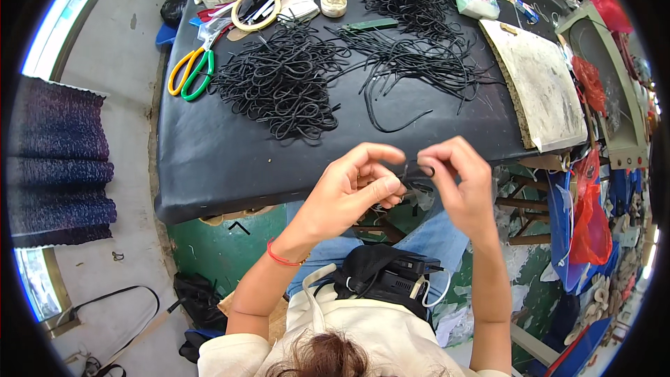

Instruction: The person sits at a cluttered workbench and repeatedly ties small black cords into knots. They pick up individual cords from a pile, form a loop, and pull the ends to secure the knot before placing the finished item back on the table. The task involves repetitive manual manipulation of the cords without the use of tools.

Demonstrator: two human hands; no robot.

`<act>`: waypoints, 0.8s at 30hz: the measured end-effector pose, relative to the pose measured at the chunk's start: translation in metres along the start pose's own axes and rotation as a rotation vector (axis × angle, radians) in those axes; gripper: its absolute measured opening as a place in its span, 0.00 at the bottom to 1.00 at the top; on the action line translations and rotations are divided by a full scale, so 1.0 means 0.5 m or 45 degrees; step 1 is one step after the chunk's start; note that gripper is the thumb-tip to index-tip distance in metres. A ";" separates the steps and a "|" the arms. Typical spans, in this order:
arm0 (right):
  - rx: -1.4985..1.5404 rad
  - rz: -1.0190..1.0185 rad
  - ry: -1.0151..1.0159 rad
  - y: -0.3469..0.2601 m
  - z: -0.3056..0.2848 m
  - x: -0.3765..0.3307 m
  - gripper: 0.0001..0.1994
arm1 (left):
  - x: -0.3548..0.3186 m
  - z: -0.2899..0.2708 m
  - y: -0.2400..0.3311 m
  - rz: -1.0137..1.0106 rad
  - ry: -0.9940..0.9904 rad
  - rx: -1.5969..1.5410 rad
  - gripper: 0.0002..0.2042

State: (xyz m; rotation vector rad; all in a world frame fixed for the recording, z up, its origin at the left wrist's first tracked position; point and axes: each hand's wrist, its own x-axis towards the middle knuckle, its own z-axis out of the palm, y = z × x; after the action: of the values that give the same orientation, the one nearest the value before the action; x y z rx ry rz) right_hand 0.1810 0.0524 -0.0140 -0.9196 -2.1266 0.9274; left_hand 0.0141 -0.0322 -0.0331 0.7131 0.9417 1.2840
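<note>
Below black table (230,160), both hands' fingers (391,185) pinch a black cord (413,167) lying left-right.

The person wears a cream short-sleeved top, blue jeans and a thin red string bracelet (283,260) on the left wrist. Both forearms are bare. A black pouch (380,276) with a white cable sits at the waist.
</note>
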 end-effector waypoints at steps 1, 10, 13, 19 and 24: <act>0.082 0.030 -0.013 -0.003 0.010 -0.013 0.02 | 0.004 -0.002 -0.006 0.025 -0.037 -0.068 0.10; 0.841 0.462 -0.187 -0.041 0.045 -0.055 0.08 | 0.014 -0.016 -0.045 0.119 0.201 0.134 0.09; 1.127 0.538 -0.240 -0.027 0.047 -0.053 0.09 | 0.013 -0.015 -0.043 0.099 0.180 -0.006 0.09; 0.468 0.364 0.075 -0.025 0.069 -0.055 0.05 | 0.004 0.006 -0.046 0.150 0.326 -0.098 0.09; 0.409 0.409 0.222 -0.030 0.090 -0.054 0.08 | 0.002 0.037 -0.076 0.365 0.484 -0.084 0.08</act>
State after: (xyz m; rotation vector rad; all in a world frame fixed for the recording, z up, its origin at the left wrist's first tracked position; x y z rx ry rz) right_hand 0.1565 0.0078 -0.0339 -1.1445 -1.6502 1.2550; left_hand 0.0482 -0.0362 -0.0576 0.5754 1.1230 1.7372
